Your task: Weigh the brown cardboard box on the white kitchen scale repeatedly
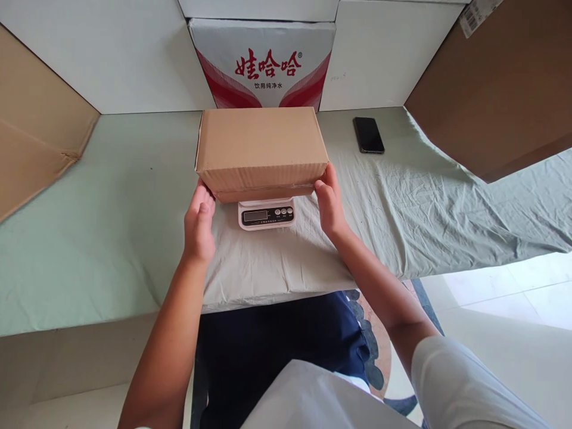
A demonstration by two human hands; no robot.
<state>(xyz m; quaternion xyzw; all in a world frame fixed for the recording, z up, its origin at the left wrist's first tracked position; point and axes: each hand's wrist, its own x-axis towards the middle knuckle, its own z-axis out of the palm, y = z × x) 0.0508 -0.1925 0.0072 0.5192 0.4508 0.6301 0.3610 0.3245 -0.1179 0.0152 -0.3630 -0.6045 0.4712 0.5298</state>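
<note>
Left hand [200, 223] and right hand [329, 202] clasp the carton [263, 143], scale [267, 217] partly hidden by it; phone [369, 136] at carton's three o'clock, printed box [267, 62] at twelve

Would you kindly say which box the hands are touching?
The small brown box over the scale; left hand and right hand touch its ends, but no other box.

We see soft light on the green cloth [277, 268], with faint, blurry shadows. The floor [513, 298] on the right is brightest, almost white. The brown box [263, 138] looks lighter on top than in front. We can read the big red letters [268, 64], but tiny words on the scale [267, 214] look fuzzy.
</note>
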